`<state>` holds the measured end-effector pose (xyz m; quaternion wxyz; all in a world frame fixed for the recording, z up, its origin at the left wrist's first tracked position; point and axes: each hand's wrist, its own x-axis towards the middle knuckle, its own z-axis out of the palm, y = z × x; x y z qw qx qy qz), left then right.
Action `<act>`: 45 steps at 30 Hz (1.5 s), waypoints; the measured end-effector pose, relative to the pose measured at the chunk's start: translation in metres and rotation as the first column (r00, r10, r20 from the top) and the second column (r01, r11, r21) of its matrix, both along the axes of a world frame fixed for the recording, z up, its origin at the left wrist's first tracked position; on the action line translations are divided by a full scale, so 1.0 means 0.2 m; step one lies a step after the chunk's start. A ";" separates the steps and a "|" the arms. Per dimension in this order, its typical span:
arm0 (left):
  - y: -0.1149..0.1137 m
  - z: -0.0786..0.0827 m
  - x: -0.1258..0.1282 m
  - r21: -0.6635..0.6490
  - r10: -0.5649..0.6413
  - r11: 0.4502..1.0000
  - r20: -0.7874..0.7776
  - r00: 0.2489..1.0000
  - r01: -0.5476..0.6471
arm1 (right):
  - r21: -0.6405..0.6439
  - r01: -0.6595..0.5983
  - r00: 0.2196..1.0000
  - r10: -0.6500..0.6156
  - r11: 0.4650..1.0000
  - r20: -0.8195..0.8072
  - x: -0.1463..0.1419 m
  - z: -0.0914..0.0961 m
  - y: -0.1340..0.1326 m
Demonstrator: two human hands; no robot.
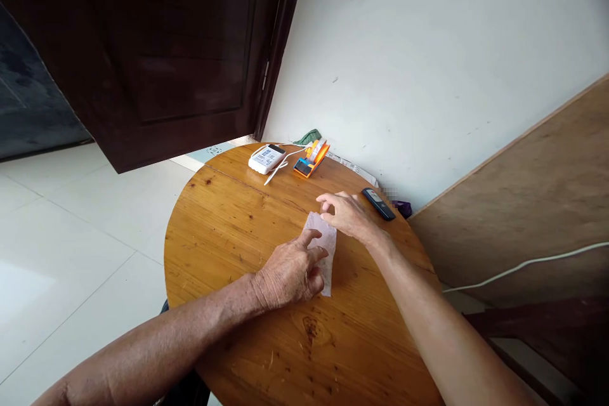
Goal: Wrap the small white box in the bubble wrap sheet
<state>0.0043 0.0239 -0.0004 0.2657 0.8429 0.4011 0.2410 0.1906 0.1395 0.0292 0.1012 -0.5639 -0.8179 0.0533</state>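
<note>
A pale pinkish, slightly crinkled strip point(328, 241), perhaps tissue or thin wrap, lies lengthwise on the round wooden table point(214, 235). My left hand point(292, 269) rests over the strip's left side, palm down, its fingers apart and partly covering it. At the strip's far right corner is my right hand point(349, 214), its fingers bent and a gap showing between thumb and index finger. The thumb is at or just above the strip's edge; whether it touches, I cannot tell.
Toward the table's back edge are a white boxy device point(267, 158) with a cable and an orange-and-blue tape dispenser point(311, 158). A dark remote-like handset point(379, 204) lies at the right edge. Beyond stand a white wall point(428, 63) and a dark door point(181, 57).
</note>
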 end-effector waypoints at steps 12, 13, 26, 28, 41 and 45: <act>-0.01 -0.03 0.00 0.107 -0.006 0.994 0.026 1.000 0.003 | -0.409 0.267 0.560 -0.486 0.873 -0.671 0.02 -0.21 -0.21; -0.01 -0.03 0.00 0.106 -0.014 0.994 0.034 0.999 0.010 | -0.406 0.260 0.531 -0.481 0.876 -0.697 0.00 -0.22 -0.20; 0.00 -0.04 0.00 0.040 -0.017 0.999 0.025 1.000 0.016 | -0.399 0.221 0.415 -0.456 0.890 -0.787 -0.05 -0.26 -0.17; 0.00 -0.04 0.00 0.028 -0.016 1.000 0.016 1.000 0.015 | -0.407 0.155 0.385 -0.434 0.900 -0.814 -0.08 -0.19 -0.20; -0.04 0.00 0.02 -0.023 0.387 0.918 -0.163 0.908 -0.395 | -0.124 0.000 0.626 -0.097 0.992 -0.774 -0.13 -0.01 -0.57; -0.04 -0.01 0.02 -0.020 0.406 0.912 -0.092 0.909 -0.409 | -0.118 0.007 0.643 -0.095 0.993 -0.760 -0.16 -0.03 -0.71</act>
